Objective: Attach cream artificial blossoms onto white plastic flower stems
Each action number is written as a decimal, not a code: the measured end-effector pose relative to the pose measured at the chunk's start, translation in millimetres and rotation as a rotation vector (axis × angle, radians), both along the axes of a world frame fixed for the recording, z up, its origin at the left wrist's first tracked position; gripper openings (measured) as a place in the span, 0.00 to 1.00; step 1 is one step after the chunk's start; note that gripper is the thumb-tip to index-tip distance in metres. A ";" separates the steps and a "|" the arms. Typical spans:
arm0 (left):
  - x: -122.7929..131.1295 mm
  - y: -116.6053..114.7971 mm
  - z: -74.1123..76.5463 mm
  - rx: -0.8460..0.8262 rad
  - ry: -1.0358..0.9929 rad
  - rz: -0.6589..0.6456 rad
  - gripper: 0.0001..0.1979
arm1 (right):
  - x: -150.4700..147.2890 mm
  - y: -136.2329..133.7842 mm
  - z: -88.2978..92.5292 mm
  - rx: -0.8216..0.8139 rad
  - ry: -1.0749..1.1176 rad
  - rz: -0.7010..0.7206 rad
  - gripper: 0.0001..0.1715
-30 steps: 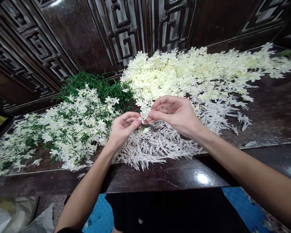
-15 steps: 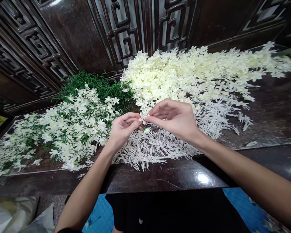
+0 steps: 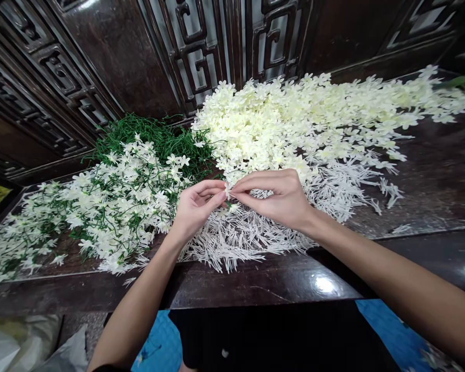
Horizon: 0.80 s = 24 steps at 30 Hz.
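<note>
The left hand [image 3: 196, 206] and right hand [image 3: 282, 199] meet, with the fingers of each pinched closed on one small white flower [image 3: 228, 190] just above the white stalk pile [image 3: 248, 232]. On the surface [image 3: 256, 281], the cream blossom heap [image 3: 294, 119] lies at 1 o'clock, the green stems [image 3: 155, 137] at 10 and the flowered sprigs [image 3: 112, 206] at 9.

Single head-worn view, looking forward and down, close over the dark table [image 3: 256, 284], facing a carved wooden screen [image 3: 120, 57].

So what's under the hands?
A heap of white stalks on the dark table. The left hand and right hand pinch a flower; whatever lies right beneath them is covered.
</note>
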<state>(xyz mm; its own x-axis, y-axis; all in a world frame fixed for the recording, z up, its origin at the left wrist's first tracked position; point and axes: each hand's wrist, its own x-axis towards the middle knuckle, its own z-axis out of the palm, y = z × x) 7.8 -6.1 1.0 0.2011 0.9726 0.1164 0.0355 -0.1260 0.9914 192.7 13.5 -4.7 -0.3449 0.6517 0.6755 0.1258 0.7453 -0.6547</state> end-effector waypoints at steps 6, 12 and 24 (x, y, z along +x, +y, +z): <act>0.6 -0.3 -0.1 0.001 0.019 0.010 0.05 | 0.6 -0.2 0.7 -0.061 -0.041 -0.038 0.12; 1.1 -1.1 1.2 0.028 0.051 0.036 0.03 | 0.8 0.6 1.4 -0.109 -0.047 0.033 0.12; 2.8 -3.4 1.5 0.078 0.072 0.041 0.06 | 1.2 -1.3 2.5 -0.293 -0.007 0.014 0.05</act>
